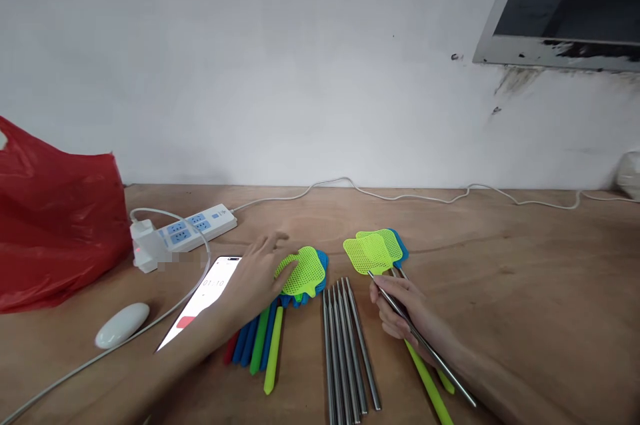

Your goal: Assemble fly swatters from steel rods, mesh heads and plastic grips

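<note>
Red bag (60, 225), far left of the row of metal rods (346, 345), which we take as our landmark. Nearer the row, still on its left, we find a power strip (203, 228), a white oval object (123, 325) and a lit phone (215, 281), partly covered by the left arm; we judge the phone is angled for easy viewing.

Left hand (260, 269): just beyond and left of the row, fingers loosely spread, thumb over a yellow-green swatter head (306, 273); whether it touches or pinches, we cannot tell. Handles (261, 339) in several colours lie fanned left of the row, pointing nearer us.

The rods lie side by side with ends nearly level, probably so that each may be taken singly. Immediately right of them, the right hand (400, 308) is closed around one metal rod (425, 343), slanted, its upper end projecting past the fingers, perhaps to keep that tip free. More swatter heads (367, 253) overlap beyond and right of the row; yellow-green grips (430, 381) show below the hand.

For movement, we note broad wood tabletop (550, 278) right of the row; on its left, the phone and cord narrow the room. Beyond the row, the wall bounds reach.
</note>
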A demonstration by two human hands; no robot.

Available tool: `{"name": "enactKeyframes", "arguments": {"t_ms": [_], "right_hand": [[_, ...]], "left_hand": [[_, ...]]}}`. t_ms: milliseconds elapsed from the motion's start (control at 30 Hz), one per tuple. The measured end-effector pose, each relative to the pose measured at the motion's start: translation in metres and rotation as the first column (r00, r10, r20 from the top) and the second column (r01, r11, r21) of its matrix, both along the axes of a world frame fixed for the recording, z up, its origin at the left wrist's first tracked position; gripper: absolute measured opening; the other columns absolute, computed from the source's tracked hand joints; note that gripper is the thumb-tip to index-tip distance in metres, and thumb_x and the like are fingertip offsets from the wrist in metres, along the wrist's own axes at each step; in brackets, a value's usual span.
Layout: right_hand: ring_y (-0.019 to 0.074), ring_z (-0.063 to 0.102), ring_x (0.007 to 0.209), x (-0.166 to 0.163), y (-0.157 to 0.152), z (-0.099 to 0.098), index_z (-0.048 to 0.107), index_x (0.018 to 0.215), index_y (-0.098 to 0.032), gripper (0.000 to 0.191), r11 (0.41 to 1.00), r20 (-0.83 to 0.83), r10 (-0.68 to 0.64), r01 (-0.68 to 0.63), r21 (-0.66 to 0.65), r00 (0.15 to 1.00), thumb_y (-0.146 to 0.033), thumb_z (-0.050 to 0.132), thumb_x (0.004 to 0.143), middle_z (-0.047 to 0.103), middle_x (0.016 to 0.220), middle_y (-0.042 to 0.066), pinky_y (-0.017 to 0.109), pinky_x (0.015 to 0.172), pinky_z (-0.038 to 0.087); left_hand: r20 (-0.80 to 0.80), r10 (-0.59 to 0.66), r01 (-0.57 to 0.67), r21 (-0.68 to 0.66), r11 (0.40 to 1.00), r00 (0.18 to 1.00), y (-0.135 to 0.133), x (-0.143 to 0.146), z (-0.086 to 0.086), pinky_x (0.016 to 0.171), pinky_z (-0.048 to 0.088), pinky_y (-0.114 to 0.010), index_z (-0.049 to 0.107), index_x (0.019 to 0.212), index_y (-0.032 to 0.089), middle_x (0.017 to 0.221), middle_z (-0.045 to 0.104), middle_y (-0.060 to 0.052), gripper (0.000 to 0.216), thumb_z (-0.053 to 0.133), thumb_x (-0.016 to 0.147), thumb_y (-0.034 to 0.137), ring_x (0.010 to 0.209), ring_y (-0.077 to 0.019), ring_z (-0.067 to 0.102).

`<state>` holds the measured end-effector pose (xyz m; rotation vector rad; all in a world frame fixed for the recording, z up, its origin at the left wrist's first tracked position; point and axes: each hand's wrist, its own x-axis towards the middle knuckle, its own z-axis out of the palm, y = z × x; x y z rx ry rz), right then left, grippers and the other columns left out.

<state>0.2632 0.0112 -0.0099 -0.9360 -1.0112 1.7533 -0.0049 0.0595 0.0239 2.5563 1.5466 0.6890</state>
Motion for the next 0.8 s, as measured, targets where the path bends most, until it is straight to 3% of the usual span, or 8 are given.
{"name": "enactKeyframes", "arguments": {"t_ms": [67,167,333,633,800], "right_hand": [[0.0029,0.014,0.026,0.0,0.0,0.001,0.059,0.07,-0.017,0.043,1.0,0.011,-0.014,0.014,-0.011,1.0,-0.058,0.069,0.078,0.033,0.032,-0.013,0.019,0.031,0.01],[0.0027,0.014,0.026,0.0,-0.001,0.004,0.059,0.07,-0.017,0.043,0.999,0.019,-0.035,0.036,-0.036,0.999,-0.058,0.07,0.076,0.032,0.032,-0.013,0.019,0.031,0.01],[0.0017,0.018,0.026,0.001,-0.002,0.007,0.058,0.063,-0.017,0.044,0.985,0.023,-0.144,0.146,-0.089,0.989,-0.057,0.072,0.075,0.034,0.033,-0.012,0.019,0.032,0.01],[0.003,0.023,0.039,0.004,-0.001,0.014,0.062,0.064,-0.016,0.038,0.928,-0.146,-0.371,0.358,-0.107,0.917,-0.047,0.084,0.067,0.043,0.049,-0.008,0.017,0.034,0.02],[0.006,0.047,0.05,0.005,0.0,0.011,0.072,0.073,-0.017,0.035,0.882,-0.161,-0.471,0.464,-0.082,0.867,-0.044,0.089,0.062,0.063,0.066,-0.002,0.014,0.042,0.04]], "left_hand": [[-0.081,-0.096,0.098,0.018,0.995,0.992,-0.006,0.003,0.0,0.095,0.048,-0.046,0.069,0.117,0.024,0.121,0.062,-0.009,0.034,0.043,0.099,0.036,0.111,-0.0299,0.06],[-0.128,-0.145,0.145,-0.007,0.989,0.981,-0.013,0.004,-0.001,0.094,0.049,-0.046,0.069,0.117,0.024,0.121,0.067,-0.009,0.035,0.043,0.1,0.038,0.111,-0.0298,0.061],[-0.098,-0.186,0.183,-0.044,0.982,0.978,-0.016,-0.001,-0.009,0.1,0.047,-0.047,0.068,0.12,0.025,0.127,0.068,-0.008,0.032,0.047,0.099,0.036,0.117,-0.0294,0.062],[-0.043,-0.184,0.183,-0.016,0.983,0.982,-0.019,-0.003,-0.019,0.108,0.043,-0.048,0.061,0.129,0.024,0.136,0.062,-0.008,0.034,0.045,0.101,0.036,0.128,-0.0283,0.054],[0.011,-0.159,0.159,0.046,0.986,0.987,-0.024,-0.002,-0.012,0.101,0.047,-0.047,0.064,0.122,0.023,0.126,0.066,-0.008,0.031,0.044,0.1,0.033,0.117,-0.0288,0.06]]}}
